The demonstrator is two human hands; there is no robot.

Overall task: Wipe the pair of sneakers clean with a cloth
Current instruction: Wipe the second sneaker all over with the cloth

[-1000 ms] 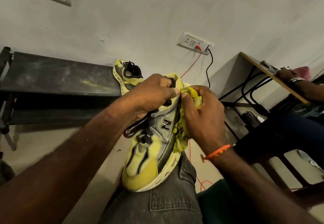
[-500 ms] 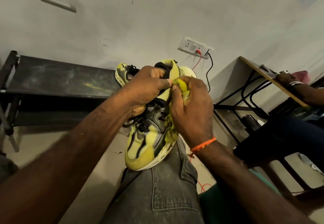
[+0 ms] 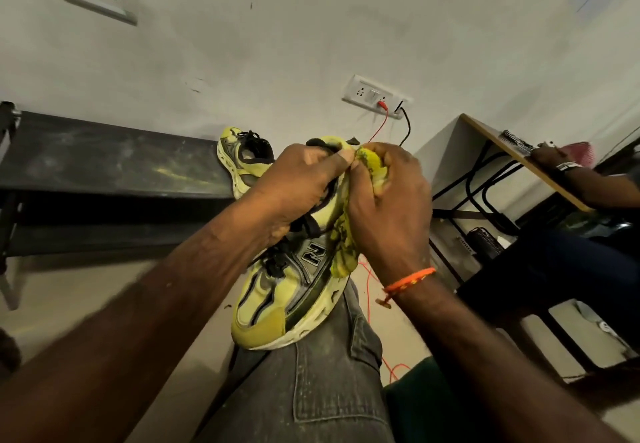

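A yellow and grey sneaker (image 3: 277, 300) with black laces rests toe-down on my knee, heel pointing up and away. My left hand (image 3: 298, 186) grips its collar and tongue from the left. My right hand (image 3: 388, 207) holds a bunched yellow cloth (image 3: 346, 245) against the sneaker's right side near the heel; the cloth hangs down past the N logo. The second sneaker (image 3: 242, 155) of the pair stands on the right end of a dark bench, partly hidden behind my left hand.
The dark metal bench (image 3: 104, 162) runs along the wall at left. A wooden desk (image 3: 512, 151) with black legs stands at right, with another person's hand on it. Red and black cables (image 3: 384, 124) hang from a wall socket to the floor.
The sneaker and both hands have shifted slightly lower in view and tilted; the right hand has slid the cloth along the heel side. The view has tilted up a little.
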